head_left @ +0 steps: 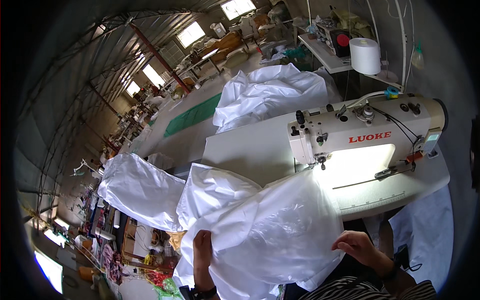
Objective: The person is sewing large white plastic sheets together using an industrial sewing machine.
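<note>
Fabric handling at the sewing station

Left hand grips the white fabric, fingers pinching a fold at its lower left edge. The fabric lies bunched across the lap and the near tabletop edge. Right hand rests at its right edge, fingers curled, grip unclear. Judged step: arranging the fabric; feeding would require a flat edge under the sewing machine. No containers visible.

Dark wristbands (perhaps watches) on both wrists, black-and-white striped clothing below
</note>
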`<state>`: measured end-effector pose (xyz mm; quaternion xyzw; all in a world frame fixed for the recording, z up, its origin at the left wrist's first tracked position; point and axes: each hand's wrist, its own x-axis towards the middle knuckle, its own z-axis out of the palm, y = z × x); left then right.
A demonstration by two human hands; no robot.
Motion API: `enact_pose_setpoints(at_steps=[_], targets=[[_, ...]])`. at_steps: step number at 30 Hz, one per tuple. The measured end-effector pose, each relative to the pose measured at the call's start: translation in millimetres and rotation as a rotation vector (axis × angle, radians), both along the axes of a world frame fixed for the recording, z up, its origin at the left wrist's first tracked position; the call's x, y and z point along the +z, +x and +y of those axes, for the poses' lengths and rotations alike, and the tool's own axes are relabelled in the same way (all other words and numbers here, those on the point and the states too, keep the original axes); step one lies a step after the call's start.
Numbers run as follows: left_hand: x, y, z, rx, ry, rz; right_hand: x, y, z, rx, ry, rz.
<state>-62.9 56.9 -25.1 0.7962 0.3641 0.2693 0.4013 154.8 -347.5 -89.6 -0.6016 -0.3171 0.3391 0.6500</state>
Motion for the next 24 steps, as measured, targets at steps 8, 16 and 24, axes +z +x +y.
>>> enact_pose_setpoints(at_steps=[8,16,24], targets=[[43.8,-29.3,-80.9,-0.143,-0.352,-0.165,-35.7,-6.5,161.9,0.218,0.407,0.971],[45.4,-34.8,-89.2,-0.151,-0.191,-0.126,-58.4,-47.7,144.0,0.226,0.448,0.973],[21.4,-28.6,-61.2,-0.092,0.227,0.098,-108.9,-85.7,26.6,0.6,-0.124,0.347]])
